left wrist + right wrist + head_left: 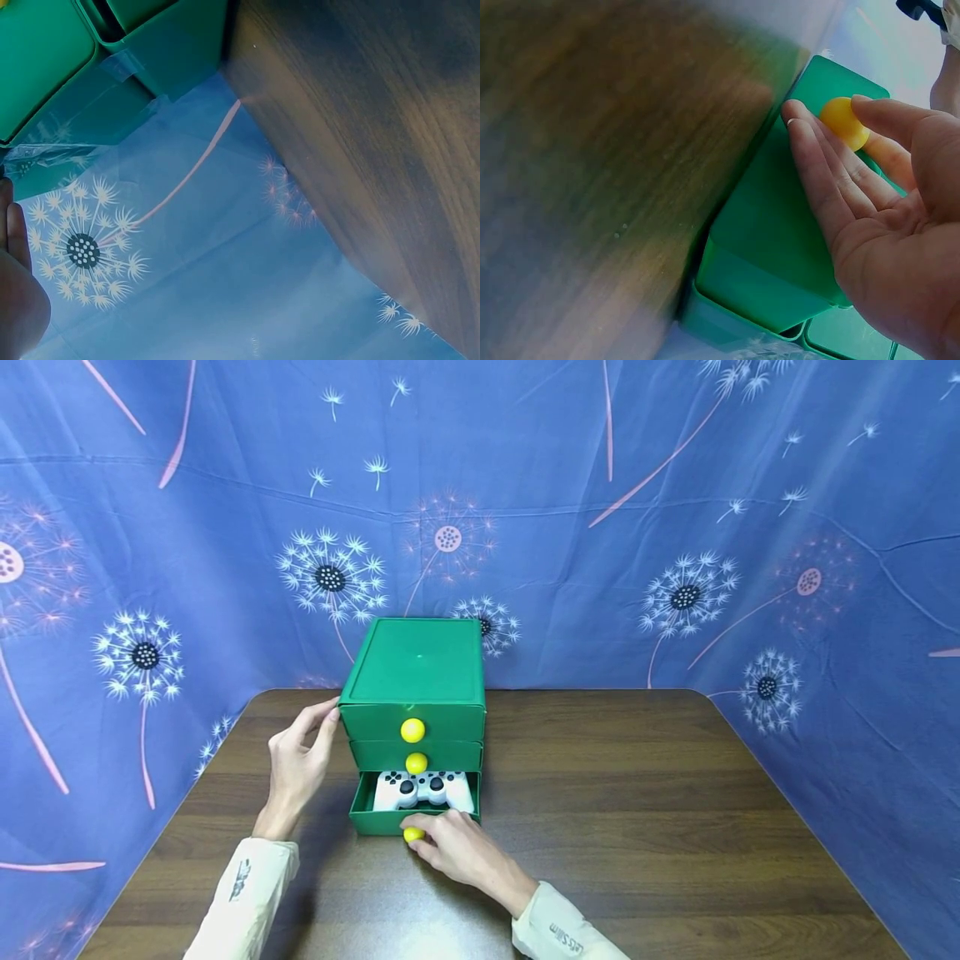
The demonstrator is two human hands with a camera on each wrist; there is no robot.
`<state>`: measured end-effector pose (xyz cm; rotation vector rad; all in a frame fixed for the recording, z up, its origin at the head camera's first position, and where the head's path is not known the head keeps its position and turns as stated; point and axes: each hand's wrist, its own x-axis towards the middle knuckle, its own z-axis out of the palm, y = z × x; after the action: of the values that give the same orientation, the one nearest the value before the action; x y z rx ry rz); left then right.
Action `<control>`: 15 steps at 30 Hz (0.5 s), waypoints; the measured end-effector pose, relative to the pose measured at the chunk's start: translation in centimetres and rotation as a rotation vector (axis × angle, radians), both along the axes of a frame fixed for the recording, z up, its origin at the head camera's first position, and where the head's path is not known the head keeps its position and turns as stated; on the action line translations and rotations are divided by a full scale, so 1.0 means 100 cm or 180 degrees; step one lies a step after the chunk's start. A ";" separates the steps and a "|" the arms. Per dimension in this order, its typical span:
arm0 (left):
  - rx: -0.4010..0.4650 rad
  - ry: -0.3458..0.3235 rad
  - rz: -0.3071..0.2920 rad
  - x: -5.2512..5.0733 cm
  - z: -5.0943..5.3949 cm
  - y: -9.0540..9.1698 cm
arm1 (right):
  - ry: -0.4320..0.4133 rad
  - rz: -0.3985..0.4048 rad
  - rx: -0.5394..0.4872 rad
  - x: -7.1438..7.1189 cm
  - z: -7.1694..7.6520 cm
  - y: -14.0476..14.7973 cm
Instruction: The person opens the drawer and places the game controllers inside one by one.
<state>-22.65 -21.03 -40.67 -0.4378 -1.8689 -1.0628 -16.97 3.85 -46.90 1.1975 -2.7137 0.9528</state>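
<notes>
A green box of drawers (pixel 423 664) stands near the table's back edge, with yellow ball knobs down its front. Its bottom drawer (pixel 375 823) is pulled out, and a white game controller (pixel 387 794) with black sticks lies inside. Thumb and index finger of my right hand (pixel 459 846) pinch the yellow knob (pixel 841 124) of that drawer; the other fingers extend beneath it in the right wrist view. My left hand (pixel 295 766) touches the box's upper left side with fairly straight fingers. Only part of the left hand (pixel 22 289) shows in the left wrist view.
The upper drawer (pixel 375 722) and the middle drawer (pixel 378 755) are closed. A brown wooden table (pixel 637 810) extends to both sides of the box. Behind it hangs a blue cloth (pixel 562 568) with dandelion prints.
</notes>
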 end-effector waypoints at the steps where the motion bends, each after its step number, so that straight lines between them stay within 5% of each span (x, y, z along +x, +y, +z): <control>1: -0.0004 -0.0002 0.0009 0.000 0.000 0.000 | 0.0001 -0.0006 0.0006 0.000 0.000 0.000; 15: -0.0018 -0.0005 -0.0006 0.000 0.000 0.000 | 0.0047 -0.0086 0.0002 -0.006 -0.001 -0.001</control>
<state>-22.63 -21.06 -40.68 -0.4421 -1.8736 -1.0596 -17.52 3.76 -46.96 1.1601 -2.7117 0.9364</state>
